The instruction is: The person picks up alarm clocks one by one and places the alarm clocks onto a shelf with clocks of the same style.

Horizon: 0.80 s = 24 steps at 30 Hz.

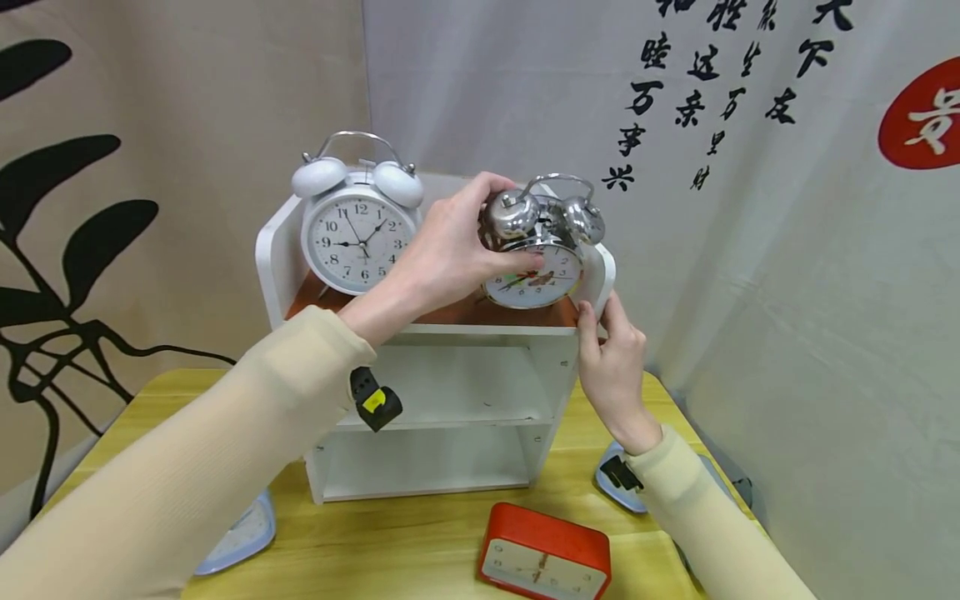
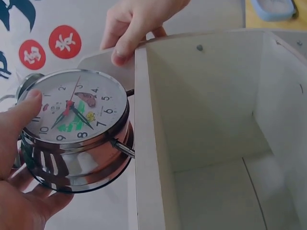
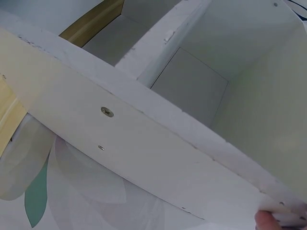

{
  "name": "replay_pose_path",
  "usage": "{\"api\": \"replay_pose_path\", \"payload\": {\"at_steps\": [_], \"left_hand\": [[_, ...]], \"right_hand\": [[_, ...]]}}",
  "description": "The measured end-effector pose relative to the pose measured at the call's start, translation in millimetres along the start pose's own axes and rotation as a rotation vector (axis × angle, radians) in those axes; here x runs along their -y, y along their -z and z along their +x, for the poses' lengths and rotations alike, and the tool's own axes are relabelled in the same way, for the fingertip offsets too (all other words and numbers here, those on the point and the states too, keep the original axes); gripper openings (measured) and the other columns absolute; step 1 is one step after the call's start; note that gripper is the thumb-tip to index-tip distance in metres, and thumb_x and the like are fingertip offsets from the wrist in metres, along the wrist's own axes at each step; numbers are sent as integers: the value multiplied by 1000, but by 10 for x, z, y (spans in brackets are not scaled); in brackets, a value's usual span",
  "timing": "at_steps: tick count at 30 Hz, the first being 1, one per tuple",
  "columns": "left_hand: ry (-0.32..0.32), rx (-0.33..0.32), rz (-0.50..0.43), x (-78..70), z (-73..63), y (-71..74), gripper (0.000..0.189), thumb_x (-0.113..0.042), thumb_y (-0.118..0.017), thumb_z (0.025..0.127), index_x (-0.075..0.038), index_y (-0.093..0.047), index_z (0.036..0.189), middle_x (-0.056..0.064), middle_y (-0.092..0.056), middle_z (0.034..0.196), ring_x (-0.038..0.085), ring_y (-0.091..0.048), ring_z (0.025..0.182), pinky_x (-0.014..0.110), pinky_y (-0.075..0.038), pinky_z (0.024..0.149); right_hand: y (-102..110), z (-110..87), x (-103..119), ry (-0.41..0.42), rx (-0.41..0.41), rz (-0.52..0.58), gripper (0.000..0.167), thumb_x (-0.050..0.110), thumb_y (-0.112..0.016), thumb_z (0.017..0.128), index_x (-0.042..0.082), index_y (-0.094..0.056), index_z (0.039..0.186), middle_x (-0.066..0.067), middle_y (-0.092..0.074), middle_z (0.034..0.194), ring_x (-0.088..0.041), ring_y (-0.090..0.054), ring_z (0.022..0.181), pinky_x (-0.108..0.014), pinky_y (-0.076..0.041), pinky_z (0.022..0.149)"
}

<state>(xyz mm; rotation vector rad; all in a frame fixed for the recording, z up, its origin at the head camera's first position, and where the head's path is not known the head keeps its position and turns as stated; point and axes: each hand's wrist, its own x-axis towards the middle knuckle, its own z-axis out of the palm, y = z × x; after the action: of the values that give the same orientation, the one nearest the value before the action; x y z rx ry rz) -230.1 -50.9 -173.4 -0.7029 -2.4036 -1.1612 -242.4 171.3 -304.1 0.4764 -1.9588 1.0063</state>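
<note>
My left hand (image 1: 457,237) grips a silver twin-bell alarm clock (image 1: 534,275) at the right end of the top of a small white shelf (image 1: 442,331). In the left wrist view its thumb lies on the clock's face and the other fingers go behind the metal body (image 2: 81,165). The clock's feet meet the shelf's top board. My right hand (image 1: 611,367) holds the shelf's right side panel near the top, thumb in front; only a fingertip (image 3: 268,221) shows in the right wrist view. Left of the silver clock stands a white twin-bell alarm clock (image 1: 362,237).
A red rectangular clock (image 1: 545,554) lies on the wooden table (image 1: 405,550) in front of the shelf. Pale blue objects lie at the left (image 1: 243,533) and behind the right wrist (image 1: 618,492). A curtain with black characters (image 1: 750,250) hangs behind.
</note>
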Motion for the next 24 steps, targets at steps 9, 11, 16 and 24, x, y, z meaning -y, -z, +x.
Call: {"api": "replay_pose_path", "payload": {"at_steps": [9, 11, 16, 24], "left_hand": [[12, -46, 75, -5, 50, -39, 82, -35, -92, 81, -13, -54, 151, 9, -64, 141, 24, -61, 124, 38, -53, 108], [16, -53, 56, -18, 52, -51, 84, -34, -92, 82, -14, -51, 152, 9, -66, 136, 23, -64, 118, 37, -55, 103], [47, -60, -9, -22, 58, -74, 80, -31, -90, 84, -17, -47, 149, 9, -71, 127, 21, -69, 106, 36, -58, 90], [67, -95, 49, 25, 122, -106, 76, -36, -85, 89, -15, -50, 153, 12, -60, 142, 25, -62, 123, 39, -55, 108]], "right_hand": [[20, -8, -9, -10, 7, 6, 27, 15, -56, 109, -6, -64, 124, -24, -78, 107, -37, -78, 105, 3, -46, 69], [22, -7, -5, -13, 7, 7, 27, 15, -56, 109, -6, -64, 124, -24, -78, 109, -37, -78, 107, 4, -46, 70], [20, -5, 5, -11, 4, 8, 27, 15, -56, 109, -7, -64, 122, -24, -78, 110, -38, -77, 108, 4, -45, 70], [21, -12, -3, -10, 7, 21, 27, 13, -55, 109, -8, -64, 123, -26, -77, 109, -39, -77, 105, 4, -44, 68]]}}
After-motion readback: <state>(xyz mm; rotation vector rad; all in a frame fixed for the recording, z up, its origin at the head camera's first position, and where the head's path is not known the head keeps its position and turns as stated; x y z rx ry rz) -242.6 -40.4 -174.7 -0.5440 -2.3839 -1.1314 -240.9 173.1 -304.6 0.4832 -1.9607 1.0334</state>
